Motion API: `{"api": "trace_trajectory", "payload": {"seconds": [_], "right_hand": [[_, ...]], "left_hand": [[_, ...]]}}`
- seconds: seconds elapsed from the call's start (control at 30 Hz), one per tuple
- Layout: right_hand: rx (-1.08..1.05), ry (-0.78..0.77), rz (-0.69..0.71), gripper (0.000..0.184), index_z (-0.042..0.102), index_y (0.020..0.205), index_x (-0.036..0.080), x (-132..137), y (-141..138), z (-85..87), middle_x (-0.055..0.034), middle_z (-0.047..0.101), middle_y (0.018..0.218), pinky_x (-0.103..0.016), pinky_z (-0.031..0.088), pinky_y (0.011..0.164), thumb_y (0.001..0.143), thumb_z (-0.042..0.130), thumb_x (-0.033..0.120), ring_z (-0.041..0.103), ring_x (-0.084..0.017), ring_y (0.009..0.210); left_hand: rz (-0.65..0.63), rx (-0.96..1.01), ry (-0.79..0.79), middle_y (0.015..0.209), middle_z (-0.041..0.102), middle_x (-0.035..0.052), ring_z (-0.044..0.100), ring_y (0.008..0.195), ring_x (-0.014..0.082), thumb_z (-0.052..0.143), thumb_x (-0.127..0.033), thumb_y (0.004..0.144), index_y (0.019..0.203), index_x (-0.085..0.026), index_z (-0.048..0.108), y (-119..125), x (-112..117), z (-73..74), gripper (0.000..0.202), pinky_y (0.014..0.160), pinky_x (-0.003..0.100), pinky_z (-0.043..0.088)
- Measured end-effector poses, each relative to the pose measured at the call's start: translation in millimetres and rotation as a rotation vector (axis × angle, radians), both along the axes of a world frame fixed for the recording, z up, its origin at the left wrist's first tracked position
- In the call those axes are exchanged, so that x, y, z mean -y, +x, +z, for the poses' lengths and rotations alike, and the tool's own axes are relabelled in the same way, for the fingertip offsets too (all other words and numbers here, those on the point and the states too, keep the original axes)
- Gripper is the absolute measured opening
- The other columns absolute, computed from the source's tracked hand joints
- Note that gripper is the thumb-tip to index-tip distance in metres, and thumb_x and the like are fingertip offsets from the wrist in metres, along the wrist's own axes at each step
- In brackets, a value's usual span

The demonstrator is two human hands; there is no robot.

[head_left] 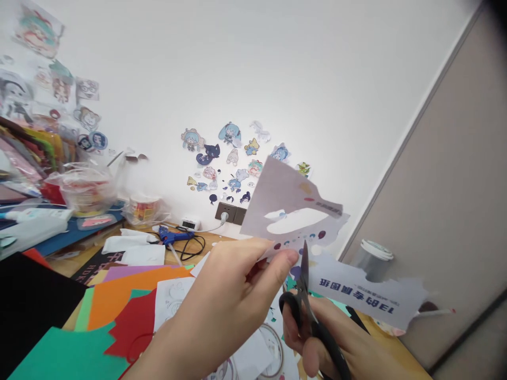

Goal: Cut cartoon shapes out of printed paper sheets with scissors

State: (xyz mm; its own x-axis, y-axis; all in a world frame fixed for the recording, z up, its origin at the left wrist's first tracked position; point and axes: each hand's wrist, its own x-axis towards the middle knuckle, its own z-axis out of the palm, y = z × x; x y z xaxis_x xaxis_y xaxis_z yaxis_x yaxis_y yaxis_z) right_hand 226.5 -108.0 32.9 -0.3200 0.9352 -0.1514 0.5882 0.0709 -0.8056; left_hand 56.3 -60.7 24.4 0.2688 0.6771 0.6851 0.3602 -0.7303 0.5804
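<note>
A partly cut sheet of printed paper [277, 190], with small coloured shapes and a long hole through it, is pinched between the thumb and fingers of my left hand [237, 285]. My right hand [317, 338] grips black-handled scissors [304, 279], its fingers in the loops. The scissor blades point upward and look nearly closed, right beside my left thumb at the lower edge of the paper. A strip with large dark printed characters [356, 290] hangs to the right, behind my right hand. Whether it still joins the sheet, I cannot tell.
Coloured sheets, among them orange [127, 295], red [134, 327] and green [67, 353], cover the desk at left. A blue glue gun [176, 235] lies behind them. A lidded container [374, 258] stands at right. Cut-out stickers [208, 154] dot the wall.
</note>
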Motion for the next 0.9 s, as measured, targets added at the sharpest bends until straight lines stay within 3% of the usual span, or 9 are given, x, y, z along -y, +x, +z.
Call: {"api": "trace_trajectory", "payload": {"seconds": [0.13, 0.23, 0.33, 0.4, 0.53, 0.63, 0.77, 0.9], "right_hand": [[-0.042, -0.068, -0.069, 0.02, 0.048, 0.072, 0.021, 1, 2, -2.5, 0.0035, 0.044, 0.067, -0.024, 0.028, 0.056, 0.066, 0.064, 0.03, 0.038, -0.012, 0.062], [-0.057, -0.004, -0.036, 0.018, 0.05, 0.071, 0.022, 0, 5, -8.1, 0.0033, 0.044, 0.068, -0.024, 0.03, 0.055, 0.065, 0.065, 0.029, 0.039, -0.013, 0.062], [-0.048, 0.097, -0.021, 0.018, 0.054, 0.072, 0.023, 1, 9, -14.9, 0.0016, 0.048, 0.066, -0.025, 0.034, 0.058, 0.072, 0.06, 0.041, 0.044, -0.015, 0.065], [-0.074, 0.102, -0.014, 0.029, 0.057, 0.077, 0.025, 3, 12, -18.4, 0.0002, 0.05, 0.063, -0.027, 0.037, 0.064, 0.08, 0.047, 0.053, 0.046, -0.017, 0.067], [-0.044, 0.097, -0.029, 0.037, 0.057, 0.083, 0.027, 5, 16, -20.2, -0.0005, 0.054, 0.062, -0.03, 0.039, 0.067, 0.083, 0.037, 0.059, 0.049, -0.018, 0.064], [-0.076, 0.132, 0.007, 0.039, 0.055, 0.076, 0.025, 3, 14, -19.1, 0.001, 0.049, 0.058, -0.03, 0.038, 0.063, 0.079, 0.042, 0.063, 0.044, -0.017, 0.059], [-0.167, 0.167, 0.026, 0.036, 0.053, 0.076, 0.024, -4, 13, -21.4, 0.0011, 0.048, 0.069, -0.027, 0.04, 0.058, 0.071, 0.057, 0.06, 0.045, -0.015, 0.063], [-0.038, 0.303, 0.015, 0.032, 0.06, 0.079, 0.023, -12, 13, -28.1, -0.0014, 0.057, 0.071, -0.029, 0.047, 0.06, 0.07, 0.062, 0.054, 0.053, -0.018, 0.066]], "left_hand": [[-0.024, 0.02, 0.007, 0.05, 0.039, -0.0058, 0.038, 0.049, 0.0076, 0.039, -0.038, 0.088, 0.06, -0.019, 0.046, -1, 0, -0.1, 0.035, 0.045, 0.019, 0.028], [-0.066, 0.029, -0.013, 0.052, 0.04, -0.0059, 0.038, 0.051, 0.0075, 0.038, -0.038, 0.089, 0.06, -0.019, 0.045, -3, 1, 0.7, 0.035, 0.046, 0.019, 0.029], [-0.097, 0.038, -0.036, 0.057, 0.045, -0.0056, 0.041, 0.055, 0.0077, 0.037, -0.038, 0.089, 0.064, -0.019, 0.046, -3, 1, 1.7, 0.033, 0.049, 0.019, 0.03], [-0.107, 0.04, -0.038, 0.06, 0.047, -0.0053, 0.042, 0.057, 0.0079, 0.036, -0.037, 0.09, 0.065, -0.019, 0.046, -3, 1, 2.2, 0.032, 0.05, 0.019, 0.03], [-0.12, 0.071, -0.014, 0.059, 0.045, -0.005, 0.041, 0.056, 0.0079, 0.033, -0.035, 0.091, 0.063, -0.019, 0.042, -1, 1, 2.8, 0.033, 0.051, 0.02, 0.031], [-0.113, 0.095, -0.011, 0.058, 0.043, -0.0049, 0.039, 0.055, 0.008, 0.032, -0.036, 0.091, 0.063, -0.019, 0.04, 0, 1, 2.5, 0.034, 0.049, 0.019, 0.03], [-0.134, 0.074, -0.021, 0.053, 0.039, -0.0059, 0.037, 0.051, 0.0077, 0.041, -0.036, 0.087, 0.061, -0.02, 0.038, 2, 1, -0.3, 0.031, 0.046, 0.018, 0.029], [-0.183, 0.073, -0.006, 0.053, 0.044, -0.0065, 0.041, 0.051, 0.0073, 0.042, -0.03, 0.087, 0.065, -0.021, 0.043, 5, 1, -2.7, 0.024, 0.046, 0.017, 0.031]]}}
